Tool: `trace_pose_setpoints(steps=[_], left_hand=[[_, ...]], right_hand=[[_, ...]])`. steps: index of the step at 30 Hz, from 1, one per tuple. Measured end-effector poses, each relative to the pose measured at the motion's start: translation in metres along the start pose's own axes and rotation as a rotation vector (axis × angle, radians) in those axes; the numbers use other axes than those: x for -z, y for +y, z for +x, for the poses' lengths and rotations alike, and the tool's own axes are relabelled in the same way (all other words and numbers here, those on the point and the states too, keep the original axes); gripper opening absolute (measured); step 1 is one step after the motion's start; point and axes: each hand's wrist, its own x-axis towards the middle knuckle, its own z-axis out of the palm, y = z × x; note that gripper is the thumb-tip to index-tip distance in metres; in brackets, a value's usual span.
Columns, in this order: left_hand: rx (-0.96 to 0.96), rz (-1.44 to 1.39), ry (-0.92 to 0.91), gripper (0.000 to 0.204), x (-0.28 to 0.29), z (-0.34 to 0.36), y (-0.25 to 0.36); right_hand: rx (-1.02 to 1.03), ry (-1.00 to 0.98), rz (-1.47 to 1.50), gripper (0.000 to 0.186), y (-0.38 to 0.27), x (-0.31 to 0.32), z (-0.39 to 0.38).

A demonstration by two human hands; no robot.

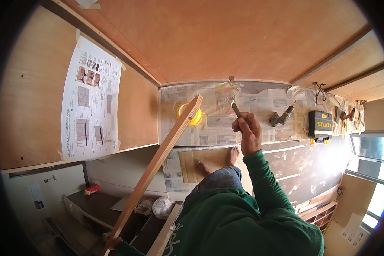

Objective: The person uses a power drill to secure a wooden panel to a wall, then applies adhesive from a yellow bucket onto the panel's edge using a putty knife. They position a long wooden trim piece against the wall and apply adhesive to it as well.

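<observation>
My left hand (112, 242) is closed around the lower end of a long, squared wooden strip (153, 168). The strip slants up and to the right, and its far end passes over a round yellow item (196, 117), partly hidden beneath it. My right hand (249, 132) is raised at the centre, fingers closed on a short, dark grey flat tool (236, 109) with a pale tip. Its exact kind is too small to tell. The tool points up and left, apart from the strip.
A newspaper-covered ledge (260, 100) runs along the wooden panel wall (226, 42). A cordless drill (281, 117) and a black-and-yellow tool case (320, 123) sit on it, right of my hand. A printed drawing sheet (91, 100) is taped at left. Cardboard (209, 160) lies under my feet.
</observation>
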Motion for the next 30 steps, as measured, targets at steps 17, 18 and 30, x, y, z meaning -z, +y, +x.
trace_pose_setpoints(steps=[17, 18, 30], left_hand=[[-0.633, 0.927, -0.031, 0.027, -0.061, -0.009, 0.017], [-0.697, 1.004, -0.064, 0.028, -0.059, -0.008, 0.02], [-1.004, 1.736, -0.045, 0.055, -0.051, 0.001, 0.015]], right_hand=[[0.341, 0.102, -0.143, 0.024, -0.071, -0.019, -0.004], [0.364, 0.123, -0.222, 0.023, -0.075, -0.018, -0.005], [0.223, 0.141, -0.204, 0.034, -0.1, -0.034, -0.025]])
